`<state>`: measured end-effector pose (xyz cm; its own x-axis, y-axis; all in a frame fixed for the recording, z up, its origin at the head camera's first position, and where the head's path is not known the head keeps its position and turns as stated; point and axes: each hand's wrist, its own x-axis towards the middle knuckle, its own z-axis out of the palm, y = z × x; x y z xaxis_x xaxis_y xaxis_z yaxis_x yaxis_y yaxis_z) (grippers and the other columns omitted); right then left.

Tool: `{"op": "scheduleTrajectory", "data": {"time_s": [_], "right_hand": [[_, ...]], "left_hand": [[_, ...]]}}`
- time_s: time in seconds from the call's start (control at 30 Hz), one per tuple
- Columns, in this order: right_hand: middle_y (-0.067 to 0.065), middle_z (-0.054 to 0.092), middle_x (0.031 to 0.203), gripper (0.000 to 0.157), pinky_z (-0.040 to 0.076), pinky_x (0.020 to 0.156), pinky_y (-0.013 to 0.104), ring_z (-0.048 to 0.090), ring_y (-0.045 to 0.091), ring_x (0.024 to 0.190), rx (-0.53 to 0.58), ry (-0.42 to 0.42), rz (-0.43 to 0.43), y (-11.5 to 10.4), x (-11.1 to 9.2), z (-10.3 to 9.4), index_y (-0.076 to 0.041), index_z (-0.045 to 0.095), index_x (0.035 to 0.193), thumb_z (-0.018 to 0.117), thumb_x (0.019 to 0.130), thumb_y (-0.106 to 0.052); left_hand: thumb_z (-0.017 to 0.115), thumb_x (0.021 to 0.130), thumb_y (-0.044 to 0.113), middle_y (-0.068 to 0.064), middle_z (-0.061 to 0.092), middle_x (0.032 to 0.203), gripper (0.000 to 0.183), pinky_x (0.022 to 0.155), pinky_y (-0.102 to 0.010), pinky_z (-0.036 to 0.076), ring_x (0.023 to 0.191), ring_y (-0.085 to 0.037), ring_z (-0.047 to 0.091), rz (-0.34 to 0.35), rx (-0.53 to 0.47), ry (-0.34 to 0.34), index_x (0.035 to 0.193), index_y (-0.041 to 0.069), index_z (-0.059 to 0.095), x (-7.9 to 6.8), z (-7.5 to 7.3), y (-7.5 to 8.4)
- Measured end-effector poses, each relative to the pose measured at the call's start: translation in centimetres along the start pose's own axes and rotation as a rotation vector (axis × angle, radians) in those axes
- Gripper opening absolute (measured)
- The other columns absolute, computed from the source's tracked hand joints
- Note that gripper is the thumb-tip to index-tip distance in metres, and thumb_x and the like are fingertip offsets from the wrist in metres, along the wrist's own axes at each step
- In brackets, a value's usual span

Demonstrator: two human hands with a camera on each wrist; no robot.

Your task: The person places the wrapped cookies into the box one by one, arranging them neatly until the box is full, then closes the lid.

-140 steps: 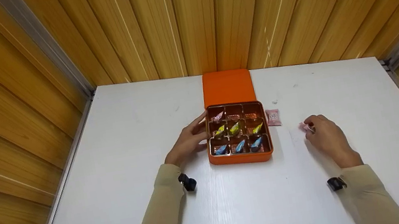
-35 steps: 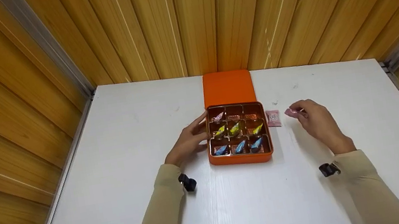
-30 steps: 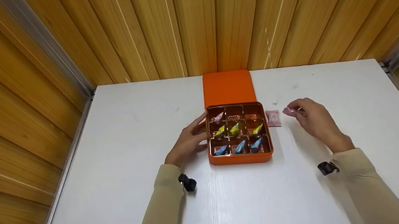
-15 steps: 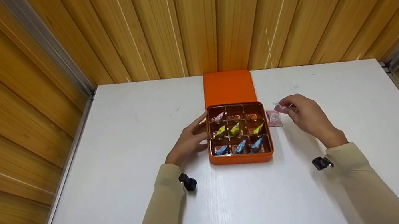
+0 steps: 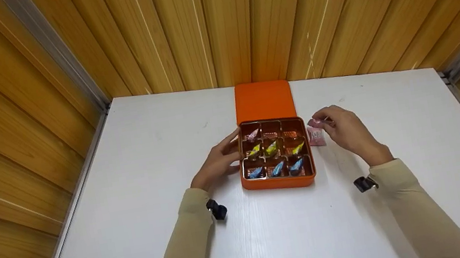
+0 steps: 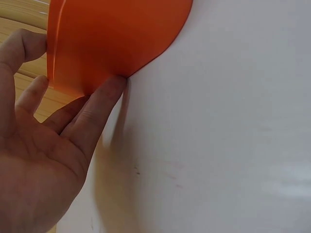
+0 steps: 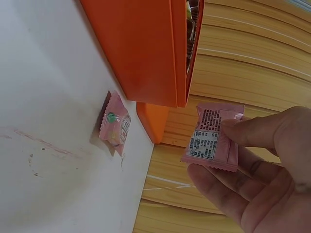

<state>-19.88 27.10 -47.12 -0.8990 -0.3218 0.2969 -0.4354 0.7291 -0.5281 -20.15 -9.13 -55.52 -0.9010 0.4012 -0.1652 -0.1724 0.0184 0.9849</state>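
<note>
An orange tin box with a divided brown insert stands on the table. Three blue wrapped candies lie in its front row and three yellow ones in the middle row. One pink candy is at the back left. The left hand rests its fingers against the box's left side. Between thumb and fingers, the right hand pinches a pink candy packet, printed side showing, in the air right of the box. Below it, a second pink packet lies on the table beside the box.
Behind the box lies its orange lid, on the white table. Wood-patterned panels rise at the back and sides. Each wrist wears a small black camera.
The right hand lifted its pink packet off the table, then carried it left and farther back, over the second packet towards the box. The left hand stayed at the box.
</note>
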Motion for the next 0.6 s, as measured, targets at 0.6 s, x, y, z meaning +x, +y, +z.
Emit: {"op": "scheduleTrajectory", "data": {"time_s": [0.6], "right_hand": [[0.020,0.070,0.114,0.018,0.057,0.096,0.057,0.069,0.040,0.107,0.027,-0.091,-0.030,-1.9,2.0,0.9,0.003,0.071,0.119,0.067,0.101,0.004]], "left_hand": [[0.070,0.100,0.010,-0.009,0.047,0.162,0.079,0.097,-0.048,0.058,0.134,-0.026,0.059,0.008,0.010,0.001,0.167,0.037,0.036,-0.2,0.0,0.1]]}}
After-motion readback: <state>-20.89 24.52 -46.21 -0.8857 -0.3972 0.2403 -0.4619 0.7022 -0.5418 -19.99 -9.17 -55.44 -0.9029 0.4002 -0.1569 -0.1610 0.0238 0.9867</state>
